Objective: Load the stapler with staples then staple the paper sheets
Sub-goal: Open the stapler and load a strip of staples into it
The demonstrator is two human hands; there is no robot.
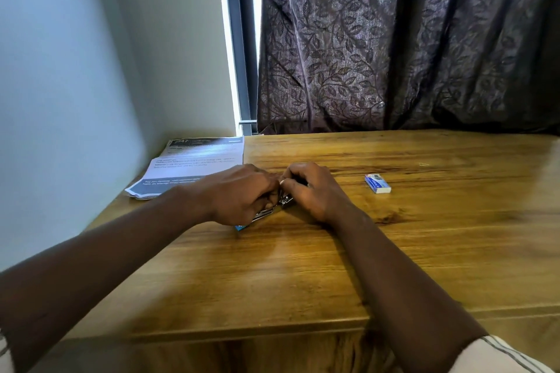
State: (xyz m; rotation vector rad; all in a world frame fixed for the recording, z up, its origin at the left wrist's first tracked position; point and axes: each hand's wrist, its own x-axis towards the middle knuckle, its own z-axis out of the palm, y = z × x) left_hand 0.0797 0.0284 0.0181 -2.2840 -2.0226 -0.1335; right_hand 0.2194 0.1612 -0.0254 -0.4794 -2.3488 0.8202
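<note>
Your left grip (242, 194) and right grip (312, 191) meet on the desk (409, 245), both curled round the stapler (285, 200), its metal showing between them. The staple box (378, 184) lies well apart to your right, and the paper sheets (194, 160) lie far left.

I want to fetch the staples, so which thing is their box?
Look at the brown wooden table by the dark leafy curtain. Right of the right hand, alone on bare wood, lies the small blue-and-white cardboard box. Unlike the printed paper sheets far left, it is tiny and blocky.
</note>
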